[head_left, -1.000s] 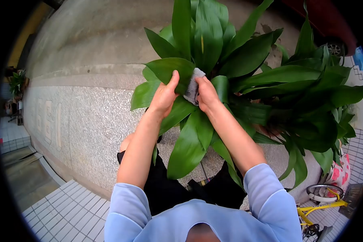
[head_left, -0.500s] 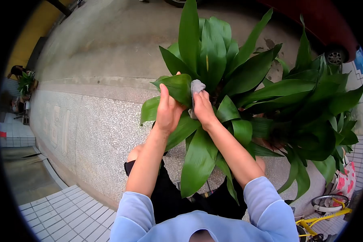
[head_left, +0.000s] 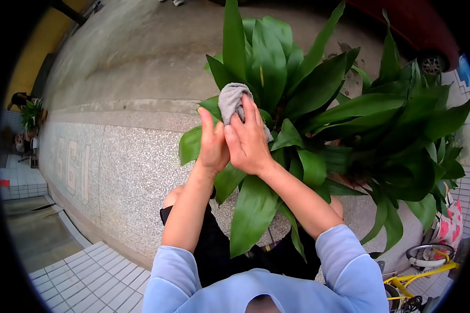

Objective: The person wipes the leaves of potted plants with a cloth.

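Two bare hands meet over one broad-leaved plant, whose many long green blades overlap too much for a full count. The right hand holds one grey cloth, its fingers stretched out and laid over the bunched fabric; a second bit of the same cloth shows past the right side of that hand. The cloth lies on the left-hand side of the plant, over one leaf whose tip sticks out to the left. The left hand is just beside the right and seems to touch it, one thumb raised by that leaf; its other fingers are mostly hidden, so whether they grip anything cannot be told. One upright leaf behind the hands carries a single yellow streak. Two light blue sleeves end above the elbows, and below them are black shorts and two bare knees, partly covered. To the left stretches speckled pavement with at least three pale inlaid characters, and nearer lie white tiles. One dark red car stands at the upper right, one wheel plainly in view. At the lower right are one yellow bicycle frame and one white fabric item with pink patches. A smaller plant and one person in dark clothing appear at the far left.
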The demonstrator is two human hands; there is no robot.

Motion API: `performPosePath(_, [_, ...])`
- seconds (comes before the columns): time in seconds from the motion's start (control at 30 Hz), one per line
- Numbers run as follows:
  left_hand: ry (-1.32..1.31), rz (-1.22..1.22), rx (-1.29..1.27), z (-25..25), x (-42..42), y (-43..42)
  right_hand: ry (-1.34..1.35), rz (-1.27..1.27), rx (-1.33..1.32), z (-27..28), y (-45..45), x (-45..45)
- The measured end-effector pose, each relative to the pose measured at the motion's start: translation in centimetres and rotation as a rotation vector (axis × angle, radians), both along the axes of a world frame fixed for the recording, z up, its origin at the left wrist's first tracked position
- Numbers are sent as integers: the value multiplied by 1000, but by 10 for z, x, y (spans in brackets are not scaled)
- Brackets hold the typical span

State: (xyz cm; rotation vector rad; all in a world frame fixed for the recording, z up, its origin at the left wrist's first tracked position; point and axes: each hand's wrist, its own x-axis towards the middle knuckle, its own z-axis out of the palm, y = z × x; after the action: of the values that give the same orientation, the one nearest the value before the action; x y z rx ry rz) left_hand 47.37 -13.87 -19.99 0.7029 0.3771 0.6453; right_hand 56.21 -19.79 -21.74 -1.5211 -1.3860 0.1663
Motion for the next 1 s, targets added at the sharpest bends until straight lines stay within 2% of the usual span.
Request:
performPosePath(0.03, [9, 12, 29, 2, 0, 2, -115, 46, 24, 8, -5, -7])
performPosePath(0.07, [21, 51, 9, 7, -5, 1, -91, 100, 78, 16, -5, -12])
performPosePath(0.17, [2, 1, -8, 10, -3, -3, -243, 45, 11, 11, -1, 3])
performPosePath(0.2, [-71, -138, -23, -6, -7, 2, -248, -29, 18, 3, 3, 7])
performPosePath(0.3, [55, -120, 173, 8, -2, -5, -110, -160, -20, -8, 9, 22])
performPosePath(0.33, [22, -101, 112, 0, -3, -3, -117, -184, -7, -15, 9, 29])
performPosePath(0.43, [294, -83, 311, -3, -5, -1, -92, -128, -99, -23, 4, 39])
performPosePath(0.47, [312, 3, 392, -12, -5, -1, -153, -141, -26, -23, 3, 39])
performPosePath(0.57, [309, 89, 205, -9, -3, 7, 5, -289, 218, -5, 4, 34])
performPosePath(0.6, [300, 95, 139, -6, -4, 11, -17, -378, 302, 6, 5, 37])
performPosePath(0.7, [106, 89, -2, -3, -8, 19, 280, -435, 161, 29, -7, 44])
performPosePath(0.73, [109, 97, -10, -1, -8, 20, 396, -403, 139, 22, -7, 44])
performPosePath(0.83, [38, 109, -52, -2, -3, 20, 236, -180, 167, 13, -9, 26])
performPosePath(0.9, [49, 110, 33, 1, 0, 16, 257, 80, 123, -5, -9, 8])
performPosePath(0.97, [67, 74, 21, -4, -4, 18, -20, 97, 40, -14, -12, -4])
performPosePath(1.0, [67, 72, 40, -1, -4, 18, -20, 54, 24, -17, -10, -7])
